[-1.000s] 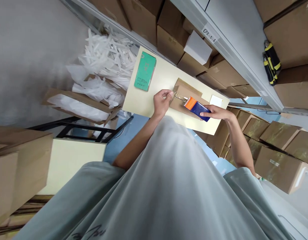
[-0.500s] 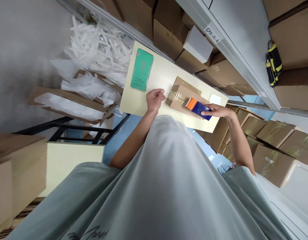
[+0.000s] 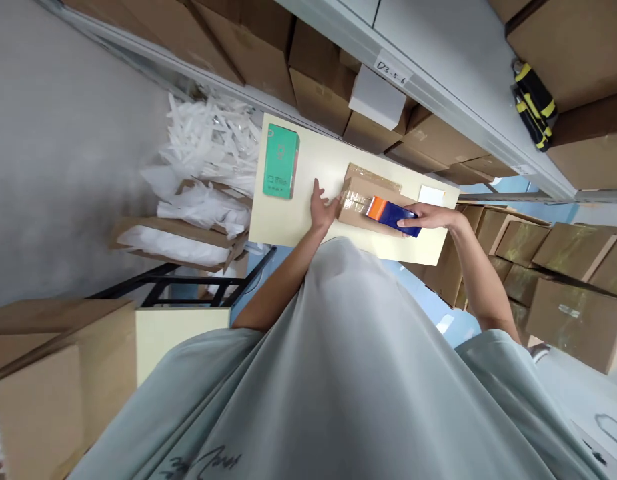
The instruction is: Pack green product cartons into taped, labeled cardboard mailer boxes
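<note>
A cardboard box [image 3: 359,220] lies on the cream table [image 3: 271,230], with clear tape shining at its left end. My left hand [image 3: 324,212] is open beside that end, fingers spread and some fingertips at or touching the box. In my right hand [image 3: 424,217] is a dark blue and orange tape dispenser [image 3: 395,217], gripped by its right end. Its orange end points left over the box top; whether it touches the cardboard I cannot tell. A flat green box [image 3: 281,162] lies at the table's left end.
Behind the table runs a shelf [image 3: 413,83] packed with cartons and a white box [image 3: 377,97]. Yellow-black cutters [image 3: 533,105] lie on it. White packing scraps [image 3: 215,140] are heaped at left. Stacked cartons [image 3: 578,317] stand at right. A white card [image 3: 431,195] is on the table.
My left hand has moved right to the box's end, and its curled fingers have spread. My right hand still holds the tape dispenser over the box. The camera view has shifted.
</note>
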Demonstrator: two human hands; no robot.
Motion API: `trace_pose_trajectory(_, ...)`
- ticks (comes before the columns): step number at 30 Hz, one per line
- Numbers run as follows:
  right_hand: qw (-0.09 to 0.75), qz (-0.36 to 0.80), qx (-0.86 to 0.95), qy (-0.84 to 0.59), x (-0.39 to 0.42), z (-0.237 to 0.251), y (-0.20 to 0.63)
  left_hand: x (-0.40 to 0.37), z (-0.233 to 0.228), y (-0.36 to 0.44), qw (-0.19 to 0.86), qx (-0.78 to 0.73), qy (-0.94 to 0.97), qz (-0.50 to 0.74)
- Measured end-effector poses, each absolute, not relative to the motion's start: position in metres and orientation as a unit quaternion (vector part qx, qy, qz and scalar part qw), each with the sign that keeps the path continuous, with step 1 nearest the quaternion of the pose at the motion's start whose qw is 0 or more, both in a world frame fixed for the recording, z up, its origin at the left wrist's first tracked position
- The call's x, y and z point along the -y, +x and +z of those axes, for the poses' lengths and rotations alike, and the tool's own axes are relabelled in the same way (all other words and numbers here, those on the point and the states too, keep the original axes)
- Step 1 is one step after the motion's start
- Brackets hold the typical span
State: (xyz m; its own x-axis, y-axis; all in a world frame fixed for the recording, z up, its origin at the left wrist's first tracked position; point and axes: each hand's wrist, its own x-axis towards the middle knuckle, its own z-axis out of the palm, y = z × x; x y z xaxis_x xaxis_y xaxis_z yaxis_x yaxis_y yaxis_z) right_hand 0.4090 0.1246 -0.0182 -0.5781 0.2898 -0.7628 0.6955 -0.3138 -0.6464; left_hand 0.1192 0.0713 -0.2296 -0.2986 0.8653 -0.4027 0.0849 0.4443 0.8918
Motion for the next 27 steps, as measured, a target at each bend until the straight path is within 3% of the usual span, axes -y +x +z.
trace_pose_trajectory(3, 0.130, -0.687, -0.570, 0.431, -0.123, -0.026, 0.414, -0.070, -0.199, 0.112, 0.475, -0.618, 0.516, 0.355)
trace_pose_trajectory(9, 0.125, -0.676, -0.591, 0.423, -0.125, -0.039, 0.424, -0.097, -0.162, 0.116, 0.399, -0.425, 0.806, 0.105)
trace_pose_trajectory(18, 0.122, -0.666, -0.623, 0.392, -0.126, -0.048, 0.432, -0.113, -0.163, 0.119, 0.292, -0.426, 0.853, -0.073)
trace_pose_trajectory(21, 0.140, -0.667, -0.619, 0.391, -0.116, -0.042, 0.483, -0.113, -0.161, 0.116, 0.290, -0.431, 0.851, -0.081)
trace_pose_trajectory(27, 0.083, -0.620, -0.601, 0.497, -0.084, -0.051, 0.621, -0.116, -0.166, 0.119, 0.304, -0.450, 0.838, -0.058)
